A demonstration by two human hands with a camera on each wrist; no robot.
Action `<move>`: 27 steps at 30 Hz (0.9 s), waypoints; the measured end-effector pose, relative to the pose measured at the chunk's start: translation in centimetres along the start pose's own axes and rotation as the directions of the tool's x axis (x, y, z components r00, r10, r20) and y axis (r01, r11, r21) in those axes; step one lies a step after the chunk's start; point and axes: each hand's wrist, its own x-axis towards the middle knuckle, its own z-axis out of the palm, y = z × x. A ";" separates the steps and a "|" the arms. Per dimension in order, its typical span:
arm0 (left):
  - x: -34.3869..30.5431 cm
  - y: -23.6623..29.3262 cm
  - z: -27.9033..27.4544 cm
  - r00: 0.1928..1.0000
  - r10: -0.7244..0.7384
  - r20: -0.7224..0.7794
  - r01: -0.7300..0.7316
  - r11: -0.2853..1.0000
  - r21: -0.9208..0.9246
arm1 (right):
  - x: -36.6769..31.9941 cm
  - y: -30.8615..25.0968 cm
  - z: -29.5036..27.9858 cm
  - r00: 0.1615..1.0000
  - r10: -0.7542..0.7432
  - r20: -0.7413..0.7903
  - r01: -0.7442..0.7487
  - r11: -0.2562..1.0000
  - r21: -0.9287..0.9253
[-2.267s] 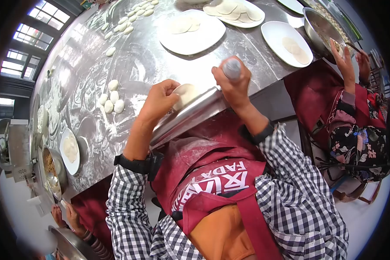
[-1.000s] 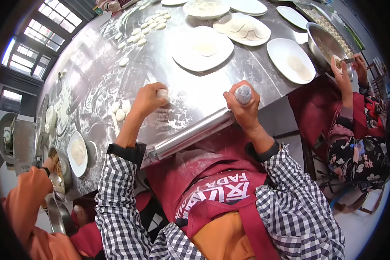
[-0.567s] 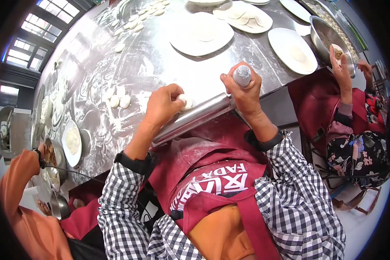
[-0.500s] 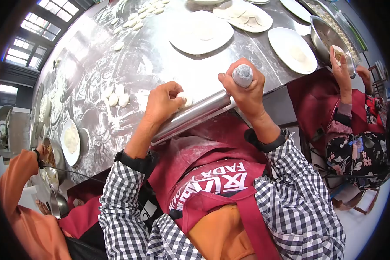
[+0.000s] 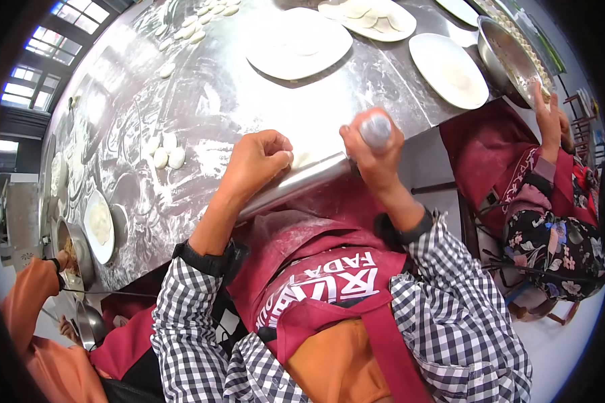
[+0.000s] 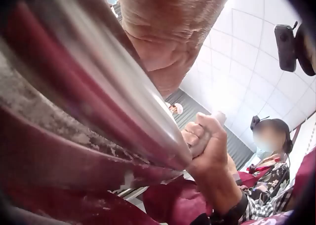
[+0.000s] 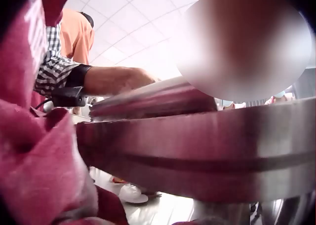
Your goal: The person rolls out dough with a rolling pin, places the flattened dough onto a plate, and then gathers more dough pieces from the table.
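Observation:
My left hand [image 5: 257, 161] pinches the edge of a pale dough round [image 5: 302, 160], partly lost in glare, on the floured steel table. My right hand [image 5: 375, 151] makes a fist around the grey handle [image 5: 375, 130] of a steel rolling pin, its end poking up from the fist. The pin's shiny cylinder [image 5: 296, 183] lies along the table's front edge, right beside the dough. In the left wrist view the cylinder [image 6: 113, 72] runs below my left hand [image 6: 165, 32] toward the gripping right hand [image 6: 210, 143]. The right wrist view shows the cylinder [image 7: 158, 99] over the table rim [image 7: 197, 151].
Several small dough pieces [image 5: 176, 158] sit left of my hands. White plates [image 5: 299, 64] with flat wrappers stand ahead and to the right [image 5: 450, 84]. Metal bowls stand at the far right [image 5: 504, 64] and left [image 5: 81, 255], with other people working near them.
About a second ago my left hand held a small dough lump away from the pin. It then came right, beside the cylinder, where the dough now lies. My right hand kept its grip.

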 end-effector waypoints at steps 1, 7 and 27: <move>-0.2 0.0 0.1 0.999 0.052 -0.010 -0.051 0.997 0.065 | 0.7 0.8 0.5 1.000 0.025 0.003 -0.025 0.999 0.027; 1.3 0.9 0.4 0.989 0.101 -0.111 -0.073 0.969 0.236 | 4.5 2.0 3.7 0.997 -0.064 -0.035 0.064 0.998 0.005; 0.8 -1.1 0.1 0.987 0.135 -0.088 -0.122 0.983 0.136 | 0.5 0.5 0.3 0.994 0.106 0.009 -0.106 0.993 0.054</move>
